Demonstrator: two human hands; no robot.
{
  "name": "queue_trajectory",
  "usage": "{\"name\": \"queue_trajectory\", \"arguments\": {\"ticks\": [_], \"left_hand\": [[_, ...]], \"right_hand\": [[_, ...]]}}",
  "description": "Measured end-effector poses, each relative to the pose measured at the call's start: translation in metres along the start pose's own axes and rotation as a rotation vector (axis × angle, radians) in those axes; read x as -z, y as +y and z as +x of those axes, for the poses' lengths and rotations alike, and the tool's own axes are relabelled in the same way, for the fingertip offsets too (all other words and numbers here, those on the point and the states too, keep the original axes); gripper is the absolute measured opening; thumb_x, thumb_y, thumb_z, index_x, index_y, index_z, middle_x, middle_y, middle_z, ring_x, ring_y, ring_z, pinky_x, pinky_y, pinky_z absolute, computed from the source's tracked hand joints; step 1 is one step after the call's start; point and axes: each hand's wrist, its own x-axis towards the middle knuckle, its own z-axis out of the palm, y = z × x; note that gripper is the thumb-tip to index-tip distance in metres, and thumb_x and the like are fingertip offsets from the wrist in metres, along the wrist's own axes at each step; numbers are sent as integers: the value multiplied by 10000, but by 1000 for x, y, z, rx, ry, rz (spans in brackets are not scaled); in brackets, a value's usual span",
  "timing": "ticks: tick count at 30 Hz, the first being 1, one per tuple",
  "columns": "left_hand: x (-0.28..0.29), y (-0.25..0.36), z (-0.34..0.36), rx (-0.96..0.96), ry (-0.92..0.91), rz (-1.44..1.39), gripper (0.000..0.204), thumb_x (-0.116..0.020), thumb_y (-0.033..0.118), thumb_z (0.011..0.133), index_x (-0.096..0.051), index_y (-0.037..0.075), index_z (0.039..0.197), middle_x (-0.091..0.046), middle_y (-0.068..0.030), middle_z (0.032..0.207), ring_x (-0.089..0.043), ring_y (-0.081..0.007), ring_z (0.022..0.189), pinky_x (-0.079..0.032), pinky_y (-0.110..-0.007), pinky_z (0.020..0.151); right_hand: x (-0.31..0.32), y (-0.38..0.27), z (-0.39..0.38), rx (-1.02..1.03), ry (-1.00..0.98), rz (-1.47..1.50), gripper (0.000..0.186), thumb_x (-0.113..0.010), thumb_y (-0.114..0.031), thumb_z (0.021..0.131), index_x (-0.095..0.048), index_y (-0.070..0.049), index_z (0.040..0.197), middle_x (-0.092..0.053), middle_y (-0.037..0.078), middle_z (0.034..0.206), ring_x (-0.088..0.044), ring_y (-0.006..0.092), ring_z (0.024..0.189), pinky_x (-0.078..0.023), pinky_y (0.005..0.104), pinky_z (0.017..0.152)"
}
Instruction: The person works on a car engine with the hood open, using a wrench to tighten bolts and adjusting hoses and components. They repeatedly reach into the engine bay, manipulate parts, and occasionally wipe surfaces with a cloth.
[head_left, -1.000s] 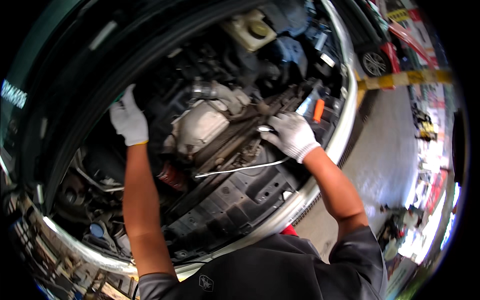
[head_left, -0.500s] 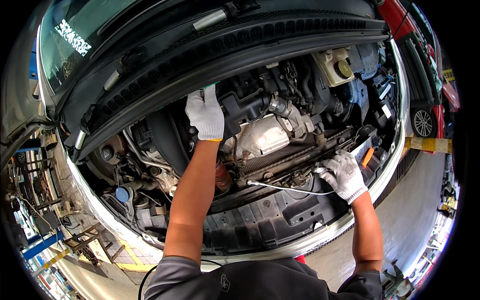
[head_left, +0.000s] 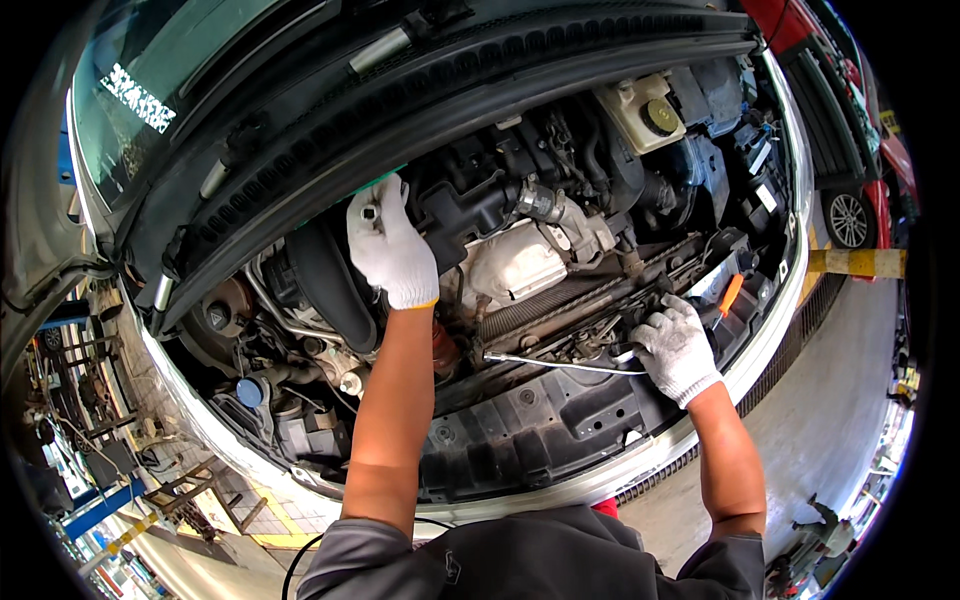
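Observation:
My left hand (head_left: 392, 250), in a white knit glove, is over the left side of the engine, just below the black cowl edge. Its fingers are curled around a small round metal socket (head_left: 370, 213) with a hole in its end. My right hand (head_left: 676, 350), gloved likewise, is closed above the front panel. A shiny metal tool (head_left: 622, 355) pokes out from its fingers; most of it is hidden. Below that hand, a thin metal rod (head_left: 560, 364) with a thicker jointed end lies across the front of the bay, its right end passing under the glove.
An orange-handled tool (head_left: 731, 296) rests right of my right hand. Around are a black engine cover (head_left: 455, 220), a pale heat shield (head_left: 515, 268), a fluid reservoir (head_left: 632, 118) and a blue cap (head_left: 249, 391). The cowl (head_left: 480, 85) overhangs the back. A red car (head_left: 870, 225) stands at right.
My left hand has drawn back slightly from the cowl and turned, so the socket shows. My right hand has shifted a little, and its tool shows less. The whole view has shifted slightly.

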Motion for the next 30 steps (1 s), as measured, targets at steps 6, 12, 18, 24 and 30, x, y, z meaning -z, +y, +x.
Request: {"name": "queue_trajectory", "arguments": {"ticks": [6, 12, 18, 24, 30], "left_hand": [[19, 12, -32, -107, 46, -200, 234, -598, 36, 1036, -543, -73, 1236, -688, -257, 1197, -736, -306, 1093, -667, -409, 915], [21, -5, -41, -318, -249, -287, 223, -534, -48, 1042, -498, -34, 1261, -652, -270, 1228, -713, -362, 1172, -656, -462, 976], [-8, -21, -24, -223, -310, -203, 214, -581, -51, 1041, -561, -47, 1253, -672, -234, 1245, -685, -274, 1174, -606, -418, 1037], [-12, -17, -12, -214, -349, -150, 215, -586, -64, 1034, -588, -36, 1248, -672, -201, 1237, -686, -236, 1132, -598, -381, 1030], [-4, -5, -23, -223, -217, -233, 236, -570, -68, 1030, -558, -57, 1265, -671, -243, 1254, -700, -318, 1189, -623, -500, 1029]], "right_hand": [[-9, 1, -7, -9, 59, -11, 196, -793, -269, 826, -759, -184, 999, -686, 69, 983, -609, 345, 1214, -375, 478, 1201], [-21, 1, -14, 34, 212, -16, 279, -782, -263, 757, -709, -196, 1018, -652, 67, 982, -605, 354, 1206, -388, 502, 1170], [-18, -3, -20, -75, 101, -13, 336, -799, -287, 793, -727, -209, 1112, -661, 87, 1080, -557, 384, 1287, -369, 510, 1175], [50, -41, 18, 31, 399, 248, 336, -753, -261, 879, -714, -144, 1192, -651, 96, 1181, -598, 340, 1191, -439, 494, 1106], [39, -83, 196, -45, 213, 701, 434, -647, -319, 993, -642, -58, 1340, -677, 188, 1271, -629, 398, 1242, -491, 473, 1071]]}}
